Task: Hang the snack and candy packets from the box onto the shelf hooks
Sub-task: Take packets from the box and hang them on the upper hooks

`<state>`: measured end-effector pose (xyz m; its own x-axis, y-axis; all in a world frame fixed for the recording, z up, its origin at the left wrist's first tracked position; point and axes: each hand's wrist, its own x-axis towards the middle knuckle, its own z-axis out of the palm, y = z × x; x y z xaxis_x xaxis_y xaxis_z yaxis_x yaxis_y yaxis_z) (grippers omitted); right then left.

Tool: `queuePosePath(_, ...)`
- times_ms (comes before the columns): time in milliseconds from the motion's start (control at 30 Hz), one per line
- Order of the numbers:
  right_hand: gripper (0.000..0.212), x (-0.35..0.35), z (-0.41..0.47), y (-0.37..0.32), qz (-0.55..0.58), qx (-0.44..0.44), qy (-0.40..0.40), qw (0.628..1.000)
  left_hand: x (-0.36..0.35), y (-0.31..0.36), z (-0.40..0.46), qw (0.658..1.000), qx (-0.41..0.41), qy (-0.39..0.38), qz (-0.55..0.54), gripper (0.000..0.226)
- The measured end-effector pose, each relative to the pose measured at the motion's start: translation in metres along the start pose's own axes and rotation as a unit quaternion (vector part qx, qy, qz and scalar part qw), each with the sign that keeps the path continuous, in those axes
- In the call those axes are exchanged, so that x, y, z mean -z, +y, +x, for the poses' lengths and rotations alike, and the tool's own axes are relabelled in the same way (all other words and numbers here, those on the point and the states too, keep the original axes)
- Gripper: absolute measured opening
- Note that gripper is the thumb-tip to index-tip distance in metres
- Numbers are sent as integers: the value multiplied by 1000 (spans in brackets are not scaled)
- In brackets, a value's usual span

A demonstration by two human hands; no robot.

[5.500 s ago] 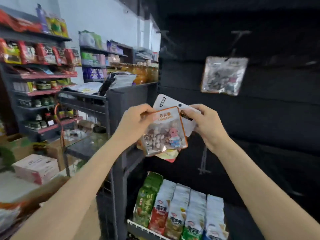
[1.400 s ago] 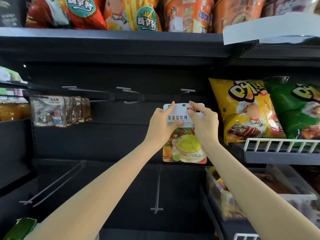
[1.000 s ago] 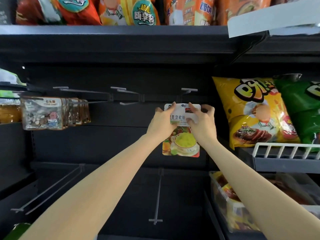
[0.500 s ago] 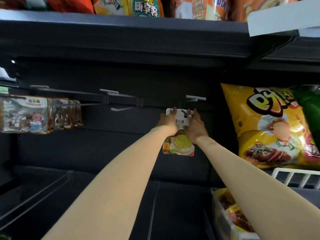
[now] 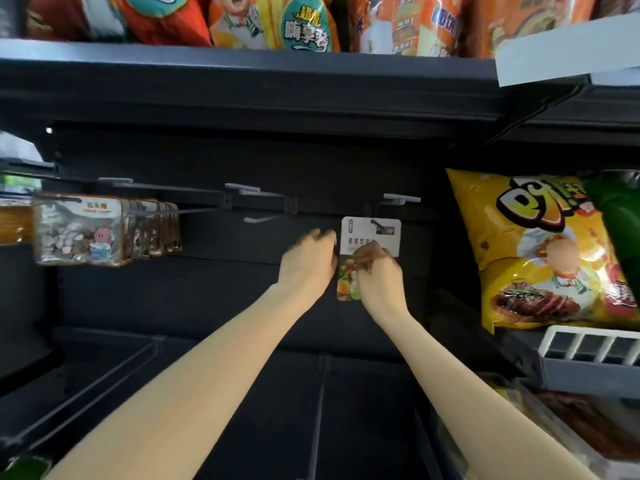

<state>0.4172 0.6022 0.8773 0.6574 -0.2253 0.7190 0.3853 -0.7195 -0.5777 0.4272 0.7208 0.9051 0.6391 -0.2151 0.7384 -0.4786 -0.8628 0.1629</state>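
Observation:
A candy packet (image 5: 370,237) with a white header and a fruit picture hangs by its hole on a shelf hook (image 5: 376,223) at the dark back panel. My right hand (image 5: 380,273) is in front of the packet's middle, and its curled fingers pinch it just below the header. My left hand (image 5: 310,259) sits beside the packet's left edge with loosely curled fingers and holds nothing. The box is out of view.
Several clear stone-candy packets (image 5: 79,230) hang on a hook at the left. Two bare hooks (image 5: 258,194) stick out between them and my hands. A yellow chip bag (image 5: 547,251) and white wire rack (image 5: 588,344) stand at right. Snack bags (image 5: 304,26) fill the top shelf.
The packet's hole has gone onto the hook. My left hand has let go of the header and moved left. My right hand has slid down to the packet's middle.

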Motion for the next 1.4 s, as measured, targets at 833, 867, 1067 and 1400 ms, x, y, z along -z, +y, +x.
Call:
queuePosePath(833, 24, -429, -310, -352, 165, 49, -466, 868, 224, -521, -398, 906, 421, -9, -42, 16)
queuePosePath(867, 24, -448, -323, -362, 160, 47, -483, 859, 229, -539, -411, 897, 440, -13, -36, 13)
queuePosePath(1067, 35, -541, -386, -404, 134, 62, -566, 811, 255, -629, -487, 853, 517, -73, -10, 16)
queuePosePath(1400, 51, -671, -435, -417, 59, 115, -690, 712, 261, -716, -549, 800, 550, -230, 62, 46)
